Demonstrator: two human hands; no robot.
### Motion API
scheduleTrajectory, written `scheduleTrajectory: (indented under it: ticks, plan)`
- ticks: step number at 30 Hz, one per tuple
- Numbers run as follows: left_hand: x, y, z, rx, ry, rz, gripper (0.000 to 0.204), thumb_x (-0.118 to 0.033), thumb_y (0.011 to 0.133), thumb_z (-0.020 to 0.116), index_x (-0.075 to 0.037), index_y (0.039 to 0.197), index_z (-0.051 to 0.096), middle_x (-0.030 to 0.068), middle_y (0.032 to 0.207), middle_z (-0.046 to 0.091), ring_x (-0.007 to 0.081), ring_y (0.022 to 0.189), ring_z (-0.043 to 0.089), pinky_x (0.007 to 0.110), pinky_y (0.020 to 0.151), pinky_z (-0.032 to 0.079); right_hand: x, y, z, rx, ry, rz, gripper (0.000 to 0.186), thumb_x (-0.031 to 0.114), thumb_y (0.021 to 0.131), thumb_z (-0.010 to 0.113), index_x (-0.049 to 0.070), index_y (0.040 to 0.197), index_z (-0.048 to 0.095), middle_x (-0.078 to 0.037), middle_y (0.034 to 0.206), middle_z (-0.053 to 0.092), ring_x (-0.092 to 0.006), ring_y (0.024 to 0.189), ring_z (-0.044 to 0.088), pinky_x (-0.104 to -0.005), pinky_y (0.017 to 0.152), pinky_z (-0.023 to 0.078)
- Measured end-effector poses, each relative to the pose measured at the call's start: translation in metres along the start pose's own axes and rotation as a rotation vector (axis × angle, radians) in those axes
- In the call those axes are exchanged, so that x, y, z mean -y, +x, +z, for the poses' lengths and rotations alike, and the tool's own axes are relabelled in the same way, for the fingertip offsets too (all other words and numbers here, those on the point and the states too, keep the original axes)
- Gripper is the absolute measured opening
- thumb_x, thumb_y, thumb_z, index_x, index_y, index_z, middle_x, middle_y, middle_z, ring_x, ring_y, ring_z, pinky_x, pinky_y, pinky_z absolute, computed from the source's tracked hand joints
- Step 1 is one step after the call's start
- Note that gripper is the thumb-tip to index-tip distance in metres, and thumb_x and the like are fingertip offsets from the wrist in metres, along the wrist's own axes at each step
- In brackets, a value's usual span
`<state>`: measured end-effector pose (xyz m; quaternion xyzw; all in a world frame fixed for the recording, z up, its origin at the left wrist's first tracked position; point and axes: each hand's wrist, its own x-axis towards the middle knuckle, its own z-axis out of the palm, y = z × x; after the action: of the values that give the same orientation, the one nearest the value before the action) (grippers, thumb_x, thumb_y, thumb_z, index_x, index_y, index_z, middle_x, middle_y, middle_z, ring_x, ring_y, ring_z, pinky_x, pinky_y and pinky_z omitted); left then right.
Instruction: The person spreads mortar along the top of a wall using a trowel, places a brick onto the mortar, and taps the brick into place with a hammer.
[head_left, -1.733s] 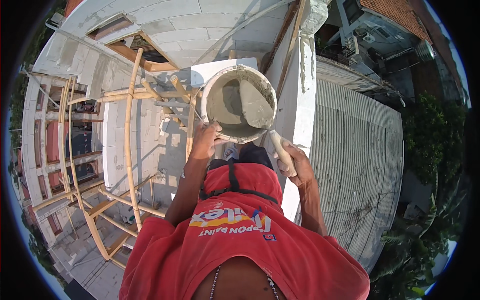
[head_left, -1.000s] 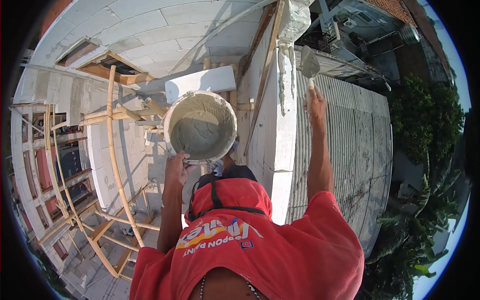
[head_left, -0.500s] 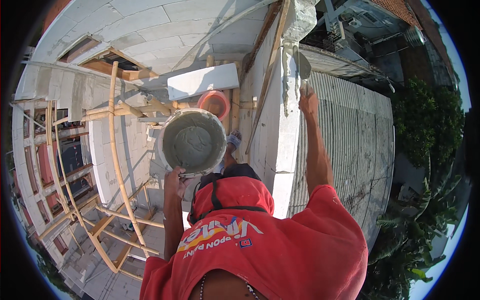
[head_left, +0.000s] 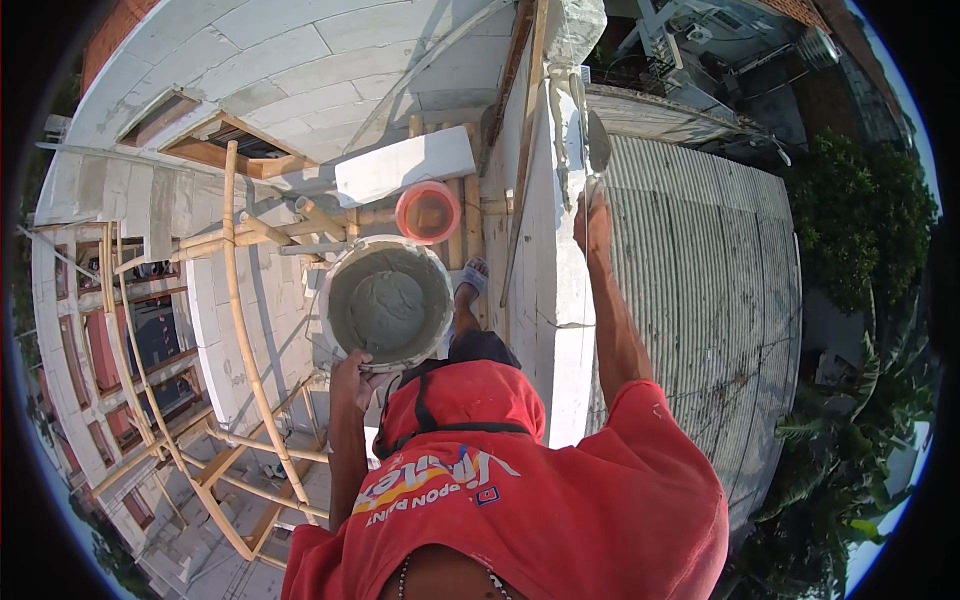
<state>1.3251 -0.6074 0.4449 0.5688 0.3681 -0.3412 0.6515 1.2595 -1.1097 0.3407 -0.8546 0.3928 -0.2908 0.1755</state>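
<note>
My left hand point(head_left: 357, 380) is closed on the near rim of a round bucket point(head_left: 340, 312), which holds wet grey mortar point(head_left: 388, 300). In my right hand point(head_left: 594, 218), stretched forward, is the handle of a trowel point(head_left: 599, 142). Its dark blade stands along the right edge of a white block wall point(head_left: 568, 290). Grey mortar point(head_left: 564, 135) is smeared on the far part of this wall's top, beside the blade. How the fingers wrap the handle is partly hidden by the back of my hand.
A red-orange bucket point(head_left: 428, 212) and a long white block point(head_left: 405, 167) lie beyond the mortar bucket. Bamboo scaffold poles point(head_left: 245, 350) stand to the left over a drop. Right of the wall is a lower corrugated roof point(head_left: 690, 320). A plank point(head_left: 525, 150) leans against the wall.
The view has shifted slightly. My right hand and the trowel have come a little left and back, closer against the wall's edge. My left hand keeps its hold on the bucket rim.
</note>
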Motion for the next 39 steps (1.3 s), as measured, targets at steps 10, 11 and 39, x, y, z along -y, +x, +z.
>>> scheduleTrajectory:
  ticks: [10,11,39]
  plan:
    - [0.015,-0.012,-0.007,0.027,0.014,-0.016,0.011,-0.001,0.081,0.056,0.006,0.089,0.055,0.0194,0.093,0.062,0.0351,0.087,0.070,0.056,0.082,0.062,-0.051,-0.017,-0.009,0.203,0.165,0.049,0.037,0.035,0.104,0.049,-0.001,0.103,0.058,-0.008,0.058,0.051,-0.0188,0.046,0.052,-0.0368,0.045,0.043]
    - [0.016,-0.008,-0.008,0.036,0.007,-0.017,0.011,-0.001,0.081,0.057,0.006,0.090,0.055,0.0192,0.093,0.063,0.0348,0.087,0.070,0.056,0.082,0.062,-0.054,-0.019,-0.016,0.231,0.150,0.054,0.037,0.035,0.104,0.050,-0.001,0.106,0.059,-0.008,0.061,0.052,-0.0197,0.049,0.053,-0.0372,0.048,0.044]
    - [0.015,0.009,-0.010,-0.056,0.064,-0.121,0.008,-0.001,0.085,0.054,0.006,0.089,0.055,0.0182,0.094,0.061,0.0347,0.092,0.069,0.055,0.088,0.061,-0.238,-0.090,-0.041,0.440,-0.131,0.119,0.042,0.005,0.087,0.055,-0.002,0.128,0.048,-0.024,0.117,0.056,-0.0429,0.105,0.059,-0.0500,0.087,0.049]
